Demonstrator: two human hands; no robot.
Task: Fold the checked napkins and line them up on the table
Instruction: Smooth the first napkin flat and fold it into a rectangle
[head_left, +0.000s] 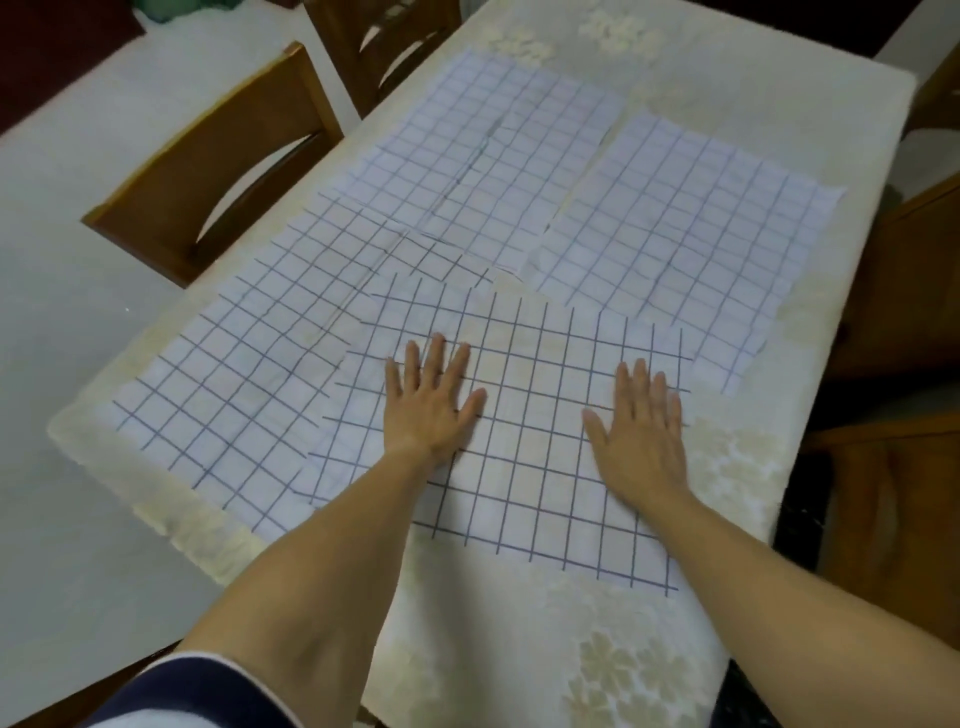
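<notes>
Several white napkins with dark blue checks lie flat on the table (519, 649). The nearest napkin (530, 457) is spread in front of me, overlapping the edge of a napkin at the left (234, 379). Two more lie farther back, one at the centre (493, 156) and one at the right (685, 228). My left hand (431, 405) rests palm down on the near napkin's left part, fingers spread. My right hand (641, 426) presses flat on its right part, fingers apart. Neither hand grips anything.
The table wears a cream cloth with a pale flower pattern. Two wooden chairs (218, 156) stand along its left side, and the second chair (384, 41) is farther back. Dark wooden furniture (898, 415) is close on the right. Pale floor lies to the left.
</notes>
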